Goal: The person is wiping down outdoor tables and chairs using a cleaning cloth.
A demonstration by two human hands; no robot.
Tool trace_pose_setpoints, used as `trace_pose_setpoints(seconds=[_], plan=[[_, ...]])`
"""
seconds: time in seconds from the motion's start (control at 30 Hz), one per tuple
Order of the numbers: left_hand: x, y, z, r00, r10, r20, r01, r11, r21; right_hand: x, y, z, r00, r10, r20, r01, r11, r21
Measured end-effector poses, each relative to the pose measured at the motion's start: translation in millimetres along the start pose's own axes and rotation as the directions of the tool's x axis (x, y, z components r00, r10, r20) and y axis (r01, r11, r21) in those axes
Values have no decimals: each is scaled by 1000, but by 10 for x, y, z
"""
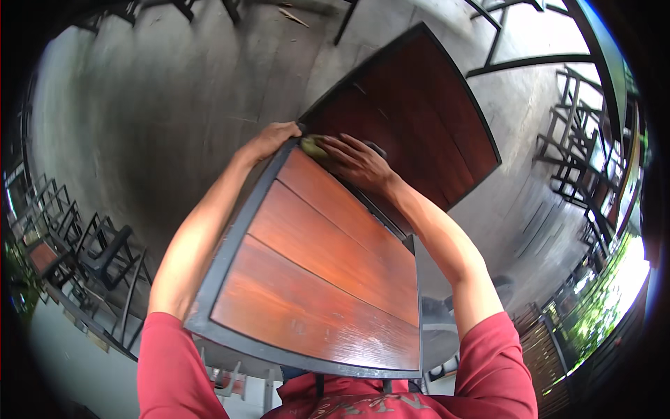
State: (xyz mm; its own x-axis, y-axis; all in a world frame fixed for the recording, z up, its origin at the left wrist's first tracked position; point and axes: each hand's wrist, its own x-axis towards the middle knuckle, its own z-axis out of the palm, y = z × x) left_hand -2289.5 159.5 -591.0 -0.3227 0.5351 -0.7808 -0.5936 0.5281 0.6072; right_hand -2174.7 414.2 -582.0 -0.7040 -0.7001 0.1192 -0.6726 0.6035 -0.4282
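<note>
A reddish-brown wood-plank panel (pixel 319 262) in a black frame (pixel 230 251) stands close to my chest, its planks glossy with reflected light. My left hand (pixel 272 140) grips the frame's far left corner. Pressed along the far edge, my right hand (pixel 361 163) holds a yellow-green cloth or sponge (pixel 315 147), partly covered by the fingers. Just beyond lies a second, darker plank panel (pixel 419 115) with a black rim. Whether the two panels are joined cannot be seen.
Grey concrete floor (pixel 172 105) spreads around the panels. Black metal frames (pixel 570 141) are stacked at the right, and more frames (pixel 104 251) stand at the left. A black frame leg (pixel 528 64) reaches in at upper right. Wood scraps (pixel 294 17) lie on the floor at the top.
</note>
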Motion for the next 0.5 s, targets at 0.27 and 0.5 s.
trace_pose_setpoints(seconds=[0.27, 0.5], plan=[[-214, 639, -135, 998, -55, 2, 47, 879, 474, -487, -194, 54, 983, 185, -14, -183, 980, 80], [-447, 1453, 195, 986, -42, 160, -150, 188, 971, -2405, -448, -45, 989, 136, 48, -141, 984, 109]])
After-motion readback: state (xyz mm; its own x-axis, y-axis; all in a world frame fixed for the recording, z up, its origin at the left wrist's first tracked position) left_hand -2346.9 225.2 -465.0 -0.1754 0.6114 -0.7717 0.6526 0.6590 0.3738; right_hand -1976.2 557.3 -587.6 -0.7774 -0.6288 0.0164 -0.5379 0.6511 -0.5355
